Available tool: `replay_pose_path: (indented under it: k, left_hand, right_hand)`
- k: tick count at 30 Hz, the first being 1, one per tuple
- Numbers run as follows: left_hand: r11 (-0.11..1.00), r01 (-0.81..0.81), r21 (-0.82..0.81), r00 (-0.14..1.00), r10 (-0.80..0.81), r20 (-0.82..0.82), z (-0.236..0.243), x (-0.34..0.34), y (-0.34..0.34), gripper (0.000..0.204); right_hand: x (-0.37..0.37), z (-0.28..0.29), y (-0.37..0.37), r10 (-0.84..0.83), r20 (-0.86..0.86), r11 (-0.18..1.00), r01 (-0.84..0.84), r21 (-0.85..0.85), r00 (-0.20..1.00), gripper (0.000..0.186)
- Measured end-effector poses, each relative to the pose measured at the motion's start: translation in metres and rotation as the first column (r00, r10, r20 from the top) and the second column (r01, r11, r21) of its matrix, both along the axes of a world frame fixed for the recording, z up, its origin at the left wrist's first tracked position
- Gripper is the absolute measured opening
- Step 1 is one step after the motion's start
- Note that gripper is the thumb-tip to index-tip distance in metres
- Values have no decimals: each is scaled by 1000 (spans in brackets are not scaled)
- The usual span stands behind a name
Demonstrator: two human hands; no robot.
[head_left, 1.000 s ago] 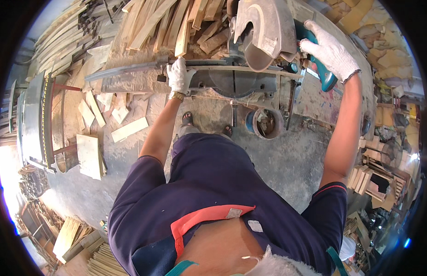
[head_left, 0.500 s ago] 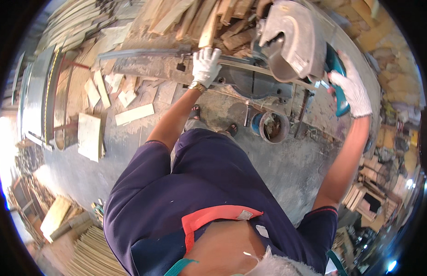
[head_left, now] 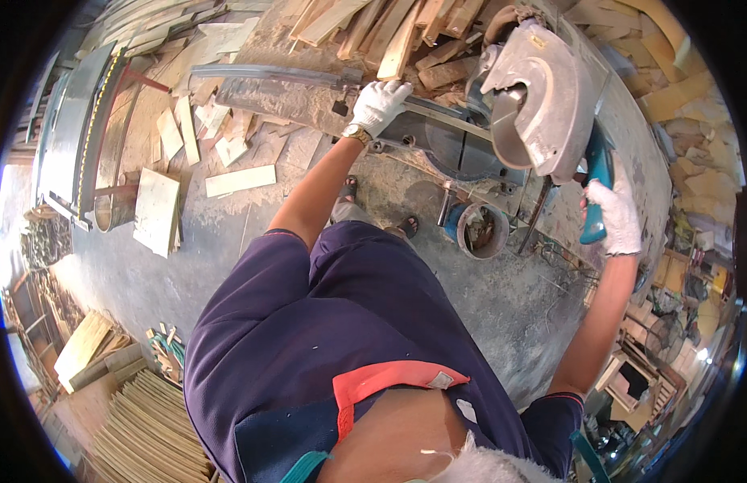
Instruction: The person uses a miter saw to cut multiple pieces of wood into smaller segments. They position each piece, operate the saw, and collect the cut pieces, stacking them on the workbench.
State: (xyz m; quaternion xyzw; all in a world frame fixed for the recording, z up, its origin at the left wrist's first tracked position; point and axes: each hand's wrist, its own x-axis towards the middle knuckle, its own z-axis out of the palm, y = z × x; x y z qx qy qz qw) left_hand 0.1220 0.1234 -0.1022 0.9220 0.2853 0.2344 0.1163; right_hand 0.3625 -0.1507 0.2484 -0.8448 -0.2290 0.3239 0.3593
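Two gloved hands show: the right hand (head_left: 614,217) has its grip wrapped around the teal handle (head_left: 597,185) of a saw (head_left: 544,101), whose head lies beyond and left of that grip. Rightward from the left hand (head_left: 379,107) runs a thin wooden strip (head_left: 451,121); how tightly that grip closes, I cannot tell.
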Motion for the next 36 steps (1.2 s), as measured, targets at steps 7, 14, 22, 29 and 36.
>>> replay_pose_path:
  k: [7, 14, 22, 29, 36]
  left_hand:
    - [998, -18, -63, 992, 10, -126, 8, 3, 1, 44]
    - [998, 15, -58, 999, -17, -34, 12, 2, 2, 42]
    - [993, -14, -116, 995, 2, -101, 22, 2, 0, 45]
    - [990, -42, -133, 993, 27, -113, 21, 2, 0, 46]
    - [998, -63, 9, 994, 63, -95, 10, 0, -11, 63]
  right_hand:
    - [-40, -76, -43, -10, 87, 986, -5, 170, 996, 55]
    - [-68, -160, -69, -96, 392, 981, 19, 195, 915, 54]
    - [-77, -228, -87, -169, 225, 974, 128, 188, 960, 57]
    - [-81, -230, -76, -115, 391, 969, 17, 245, 913, 67]
    - [-22, -64, -41, 147, 410, 967, -217, 129, 900, 71]
